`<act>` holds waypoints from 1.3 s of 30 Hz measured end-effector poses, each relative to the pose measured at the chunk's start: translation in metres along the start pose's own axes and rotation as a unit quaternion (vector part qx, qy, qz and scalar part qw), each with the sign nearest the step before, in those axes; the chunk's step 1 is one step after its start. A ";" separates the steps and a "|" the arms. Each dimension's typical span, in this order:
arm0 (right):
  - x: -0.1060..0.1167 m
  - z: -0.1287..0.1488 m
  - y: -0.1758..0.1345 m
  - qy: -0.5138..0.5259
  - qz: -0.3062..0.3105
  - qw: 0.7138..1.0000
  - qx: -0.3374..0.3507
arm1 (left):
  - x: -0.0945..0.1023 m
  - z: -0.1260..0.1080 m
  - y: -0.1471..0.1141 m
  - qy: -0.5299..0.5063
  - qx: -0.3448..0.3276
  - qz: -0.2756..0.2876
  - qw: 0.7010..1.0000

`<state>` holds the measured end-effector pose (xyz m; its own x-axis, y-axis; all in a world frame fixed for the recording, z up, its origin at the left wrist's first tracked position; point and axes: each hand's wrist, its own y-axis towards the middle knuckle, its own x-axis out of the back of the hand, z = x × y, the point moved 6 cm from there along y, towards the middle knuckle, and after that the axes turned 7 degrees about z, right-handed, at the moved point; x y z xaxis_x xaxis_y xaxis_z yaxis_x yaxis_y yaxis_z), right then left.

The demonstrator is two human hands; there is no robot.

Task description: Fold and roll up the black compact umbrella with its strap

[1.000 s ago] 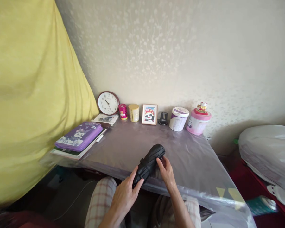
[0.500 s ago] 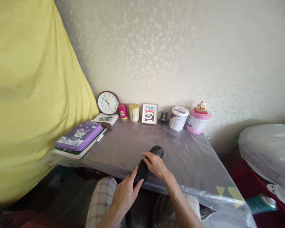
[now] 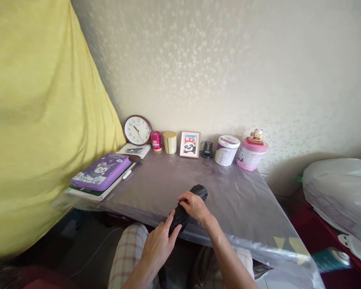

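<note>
A folded black umbrella [image 3: 181,217] lies slantwise over the front edge of the table, its far end resting toward the middle. My left hand [image 3: 160,244] grips the near end, thumb on one side and fingers on the other. Around the middle of the umbrella, my right hand [image 3: 193,205] is closed from above, its fingers bent and pinching the dark fabric. What lies under the right fingertips is hidden.
Plastic film covers the table [image 3: 228,192]. Along the wall stand a clock [image 3: 137,130], a pink can [image 3: 156,141], a yellow can [image 3: 170,143], a picture frame [image 3: 189,144] and two tubs [image 3: 226,151]. A purple case [image 3: 101,172] lies on books at left.
My right hand has shifted slightly left across the umbrella, its fingers curling more. My left hand and the umbrella stay almost in place.
</note>
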<state>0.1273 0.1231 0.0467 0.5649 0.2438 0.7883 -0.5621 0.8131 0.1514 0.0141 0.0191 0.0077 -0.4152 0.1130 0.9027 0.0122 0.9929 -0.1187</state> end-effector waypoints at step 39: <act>0.027 -0.038 -0.072 0.113 -0.106 0.988 0.022 | 0.002 0.013 0.006 -0.253 0.036 0.092 0.962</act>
<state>0.2060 0.0909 0.0349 0.7899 0.1867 0.5841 -0.4405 0.8354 0.3287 0.0012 0.0249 0.0030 -0.8020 0.2344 0.5494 0.0711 0.9507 -0.3018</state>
